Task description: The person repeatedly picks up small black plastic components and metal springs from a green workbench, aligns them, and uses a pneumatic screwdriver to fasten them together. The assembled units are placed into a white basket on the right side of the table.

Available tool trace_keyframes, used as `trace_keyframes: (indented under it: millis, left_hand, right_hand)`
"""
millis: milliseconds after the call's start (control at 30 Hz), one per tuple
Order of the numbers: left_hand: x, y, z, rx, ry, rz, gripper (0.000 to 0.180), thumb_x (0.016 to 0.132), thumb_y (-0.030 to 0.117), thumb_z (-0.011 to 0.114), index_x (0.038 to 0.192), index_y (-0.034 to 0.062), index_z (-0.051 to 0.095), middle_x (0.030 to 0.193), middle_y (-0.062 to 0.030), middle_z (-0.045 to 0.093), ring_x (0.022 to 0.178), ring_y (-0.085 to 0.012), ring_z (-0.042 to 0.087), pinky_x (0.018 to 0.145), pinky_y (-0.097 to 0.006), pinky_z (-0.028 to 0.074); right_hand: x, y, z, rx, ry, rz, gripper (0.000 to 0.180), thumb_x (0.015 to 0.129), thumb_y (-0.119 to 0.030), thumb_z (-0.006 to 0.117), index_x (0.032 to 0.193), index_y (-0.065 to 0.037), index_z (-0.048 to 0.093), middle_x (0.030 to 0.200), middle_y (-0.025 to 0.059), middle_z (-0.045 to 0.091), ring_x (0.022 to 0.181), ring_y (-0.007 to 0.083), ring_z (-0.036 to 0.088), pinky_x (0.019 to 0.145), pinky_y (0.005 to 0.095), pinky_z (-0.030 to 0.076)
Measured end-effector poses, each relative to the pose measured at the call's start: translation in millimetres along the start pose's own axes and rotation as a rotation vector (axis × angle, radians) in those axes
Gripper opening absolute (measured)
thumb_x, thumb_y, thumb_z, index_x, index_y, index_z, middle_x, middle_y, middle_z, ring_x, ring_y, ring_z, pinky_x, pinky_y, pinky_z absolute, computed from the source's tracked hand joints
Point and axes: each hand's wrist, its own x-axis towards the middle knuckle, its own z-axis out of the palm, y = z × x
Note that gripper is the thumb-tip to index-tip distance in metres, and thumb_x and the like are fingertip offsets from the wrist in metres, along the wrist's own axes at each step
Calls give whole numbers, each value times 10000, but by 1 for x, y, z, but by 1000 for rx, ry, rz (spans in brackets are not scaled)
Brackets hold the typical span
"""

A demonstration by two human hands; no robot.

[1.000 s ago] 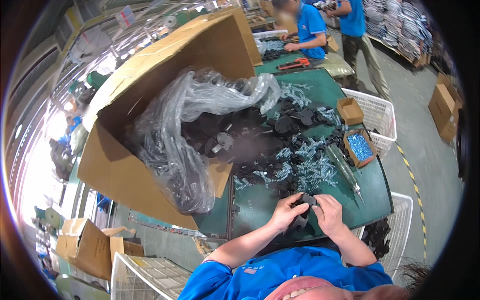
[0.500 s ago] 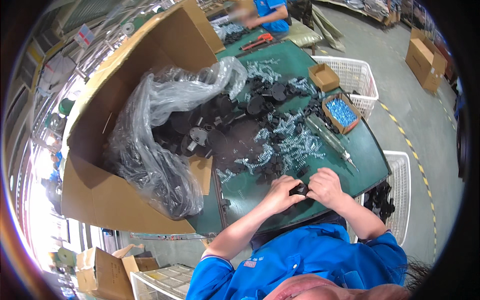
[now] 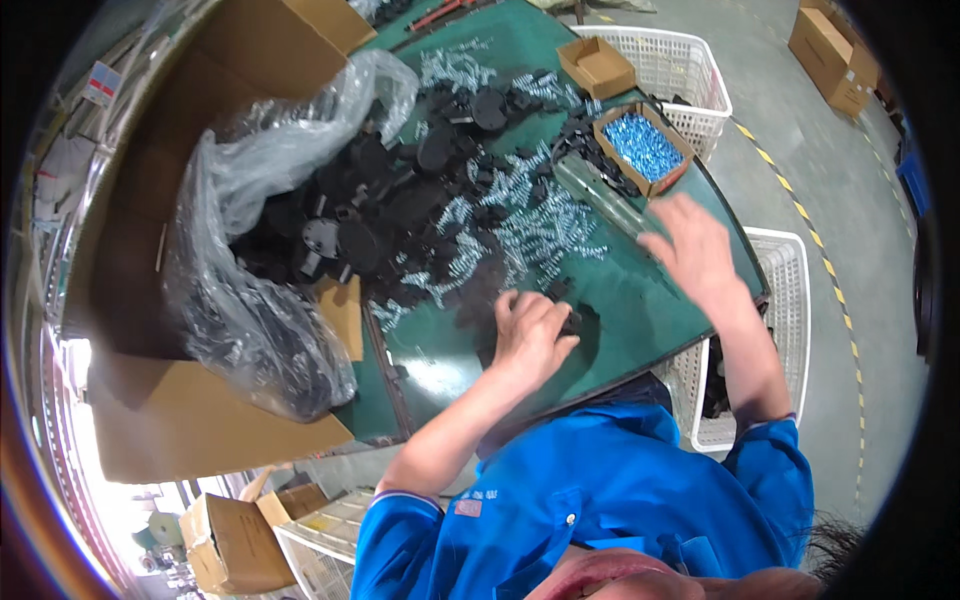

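My left hand point(image 3: 535, 338) is closed around a small black plastic part point(image 3: 572, 322) on the near part of the green tabletop; the fingers cover most of it. Over to the right, my right hand point(image 3: 694, 250) hovers, blurred, with thumb and fingers apart. It covers part of a clear, tube-bodied screwdriver point(image 3: 602, 196) lying on the table; I see no grip on it. Just beyond that hand stands a small carton point(image 3: 652, 187) of shiny blue small parts point(image 3: 642, 146). Metal springs point(image 3: 545, 230) lie loose between my hands and the heap of black round parts point(image 3: 360, 245).
A large open cardboard box point(image 3: 230, 420) with a clear plastic bag point(image 3: 270, 340) takes up the left. Another small carton point(image 3: 597, 66) stands at the far edge. White baskets point(image 3: 795, 290) sit along the table's right side, black parts inside the nearer one.
My right hand has left the black part and moved up and right to the screwdriver. My left hand keeps the part. The whole view has shifted, so the table appears higher and farther left.
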Motion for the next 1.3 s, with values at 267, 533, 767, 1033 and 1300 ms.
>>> trace_keyframes:
  millis: [267,533,767,1033,1300]
  left_hand:
    - [2,-6,11,-46,-6,-59,431,613,185,852,995,50,706,919,-75,652,1024,-258,597,1083,-540,288]
    - [1,-1,10,-38,-10,-44,432,622,174,849,993,21,691,882,-76,626,958,-273,591,1055,-528,315]
    - [1,-2,14,1,56,-7,396,639,204,839,967,31,700,871,-84,642,958,-267,603,1021,-509,354]
    - [2,-3,14,1,19,-11,392,634,216,844,956,39,708,872,-69,646,972,-259,604,1022,-500,357]
    - [1,19,27,-72,-12,0,438,647,254,832,1009,37,716,937,-78,644,1000,-259,576,1042,-506,337]
  right_hand:
    - [1,2,38,-214,-391,210,696,823,-414,749,1330,-32,464,1088,161,618,1057,313,632,865,403,538]
    - [32,0,72,-247,-382,172,775,783,-394,782,1336,-13,394,967,190,668,896,349,686,743,422,561]
    - [43,23,77,-164,-325,36,756,771,-365,767,1364,-28,441,1007,205,691,936,374,679,806,472,534]
    - [42,29,59,94,-285,149,715,743,-387,762,1319,-14,559,1108,218,684,1013,339,675,884,417,514]
    - [7,-12,-3,1288,-58,295,455,854,-253,672,1192,22,545,914,87,631,820,186,667,698,300,526]
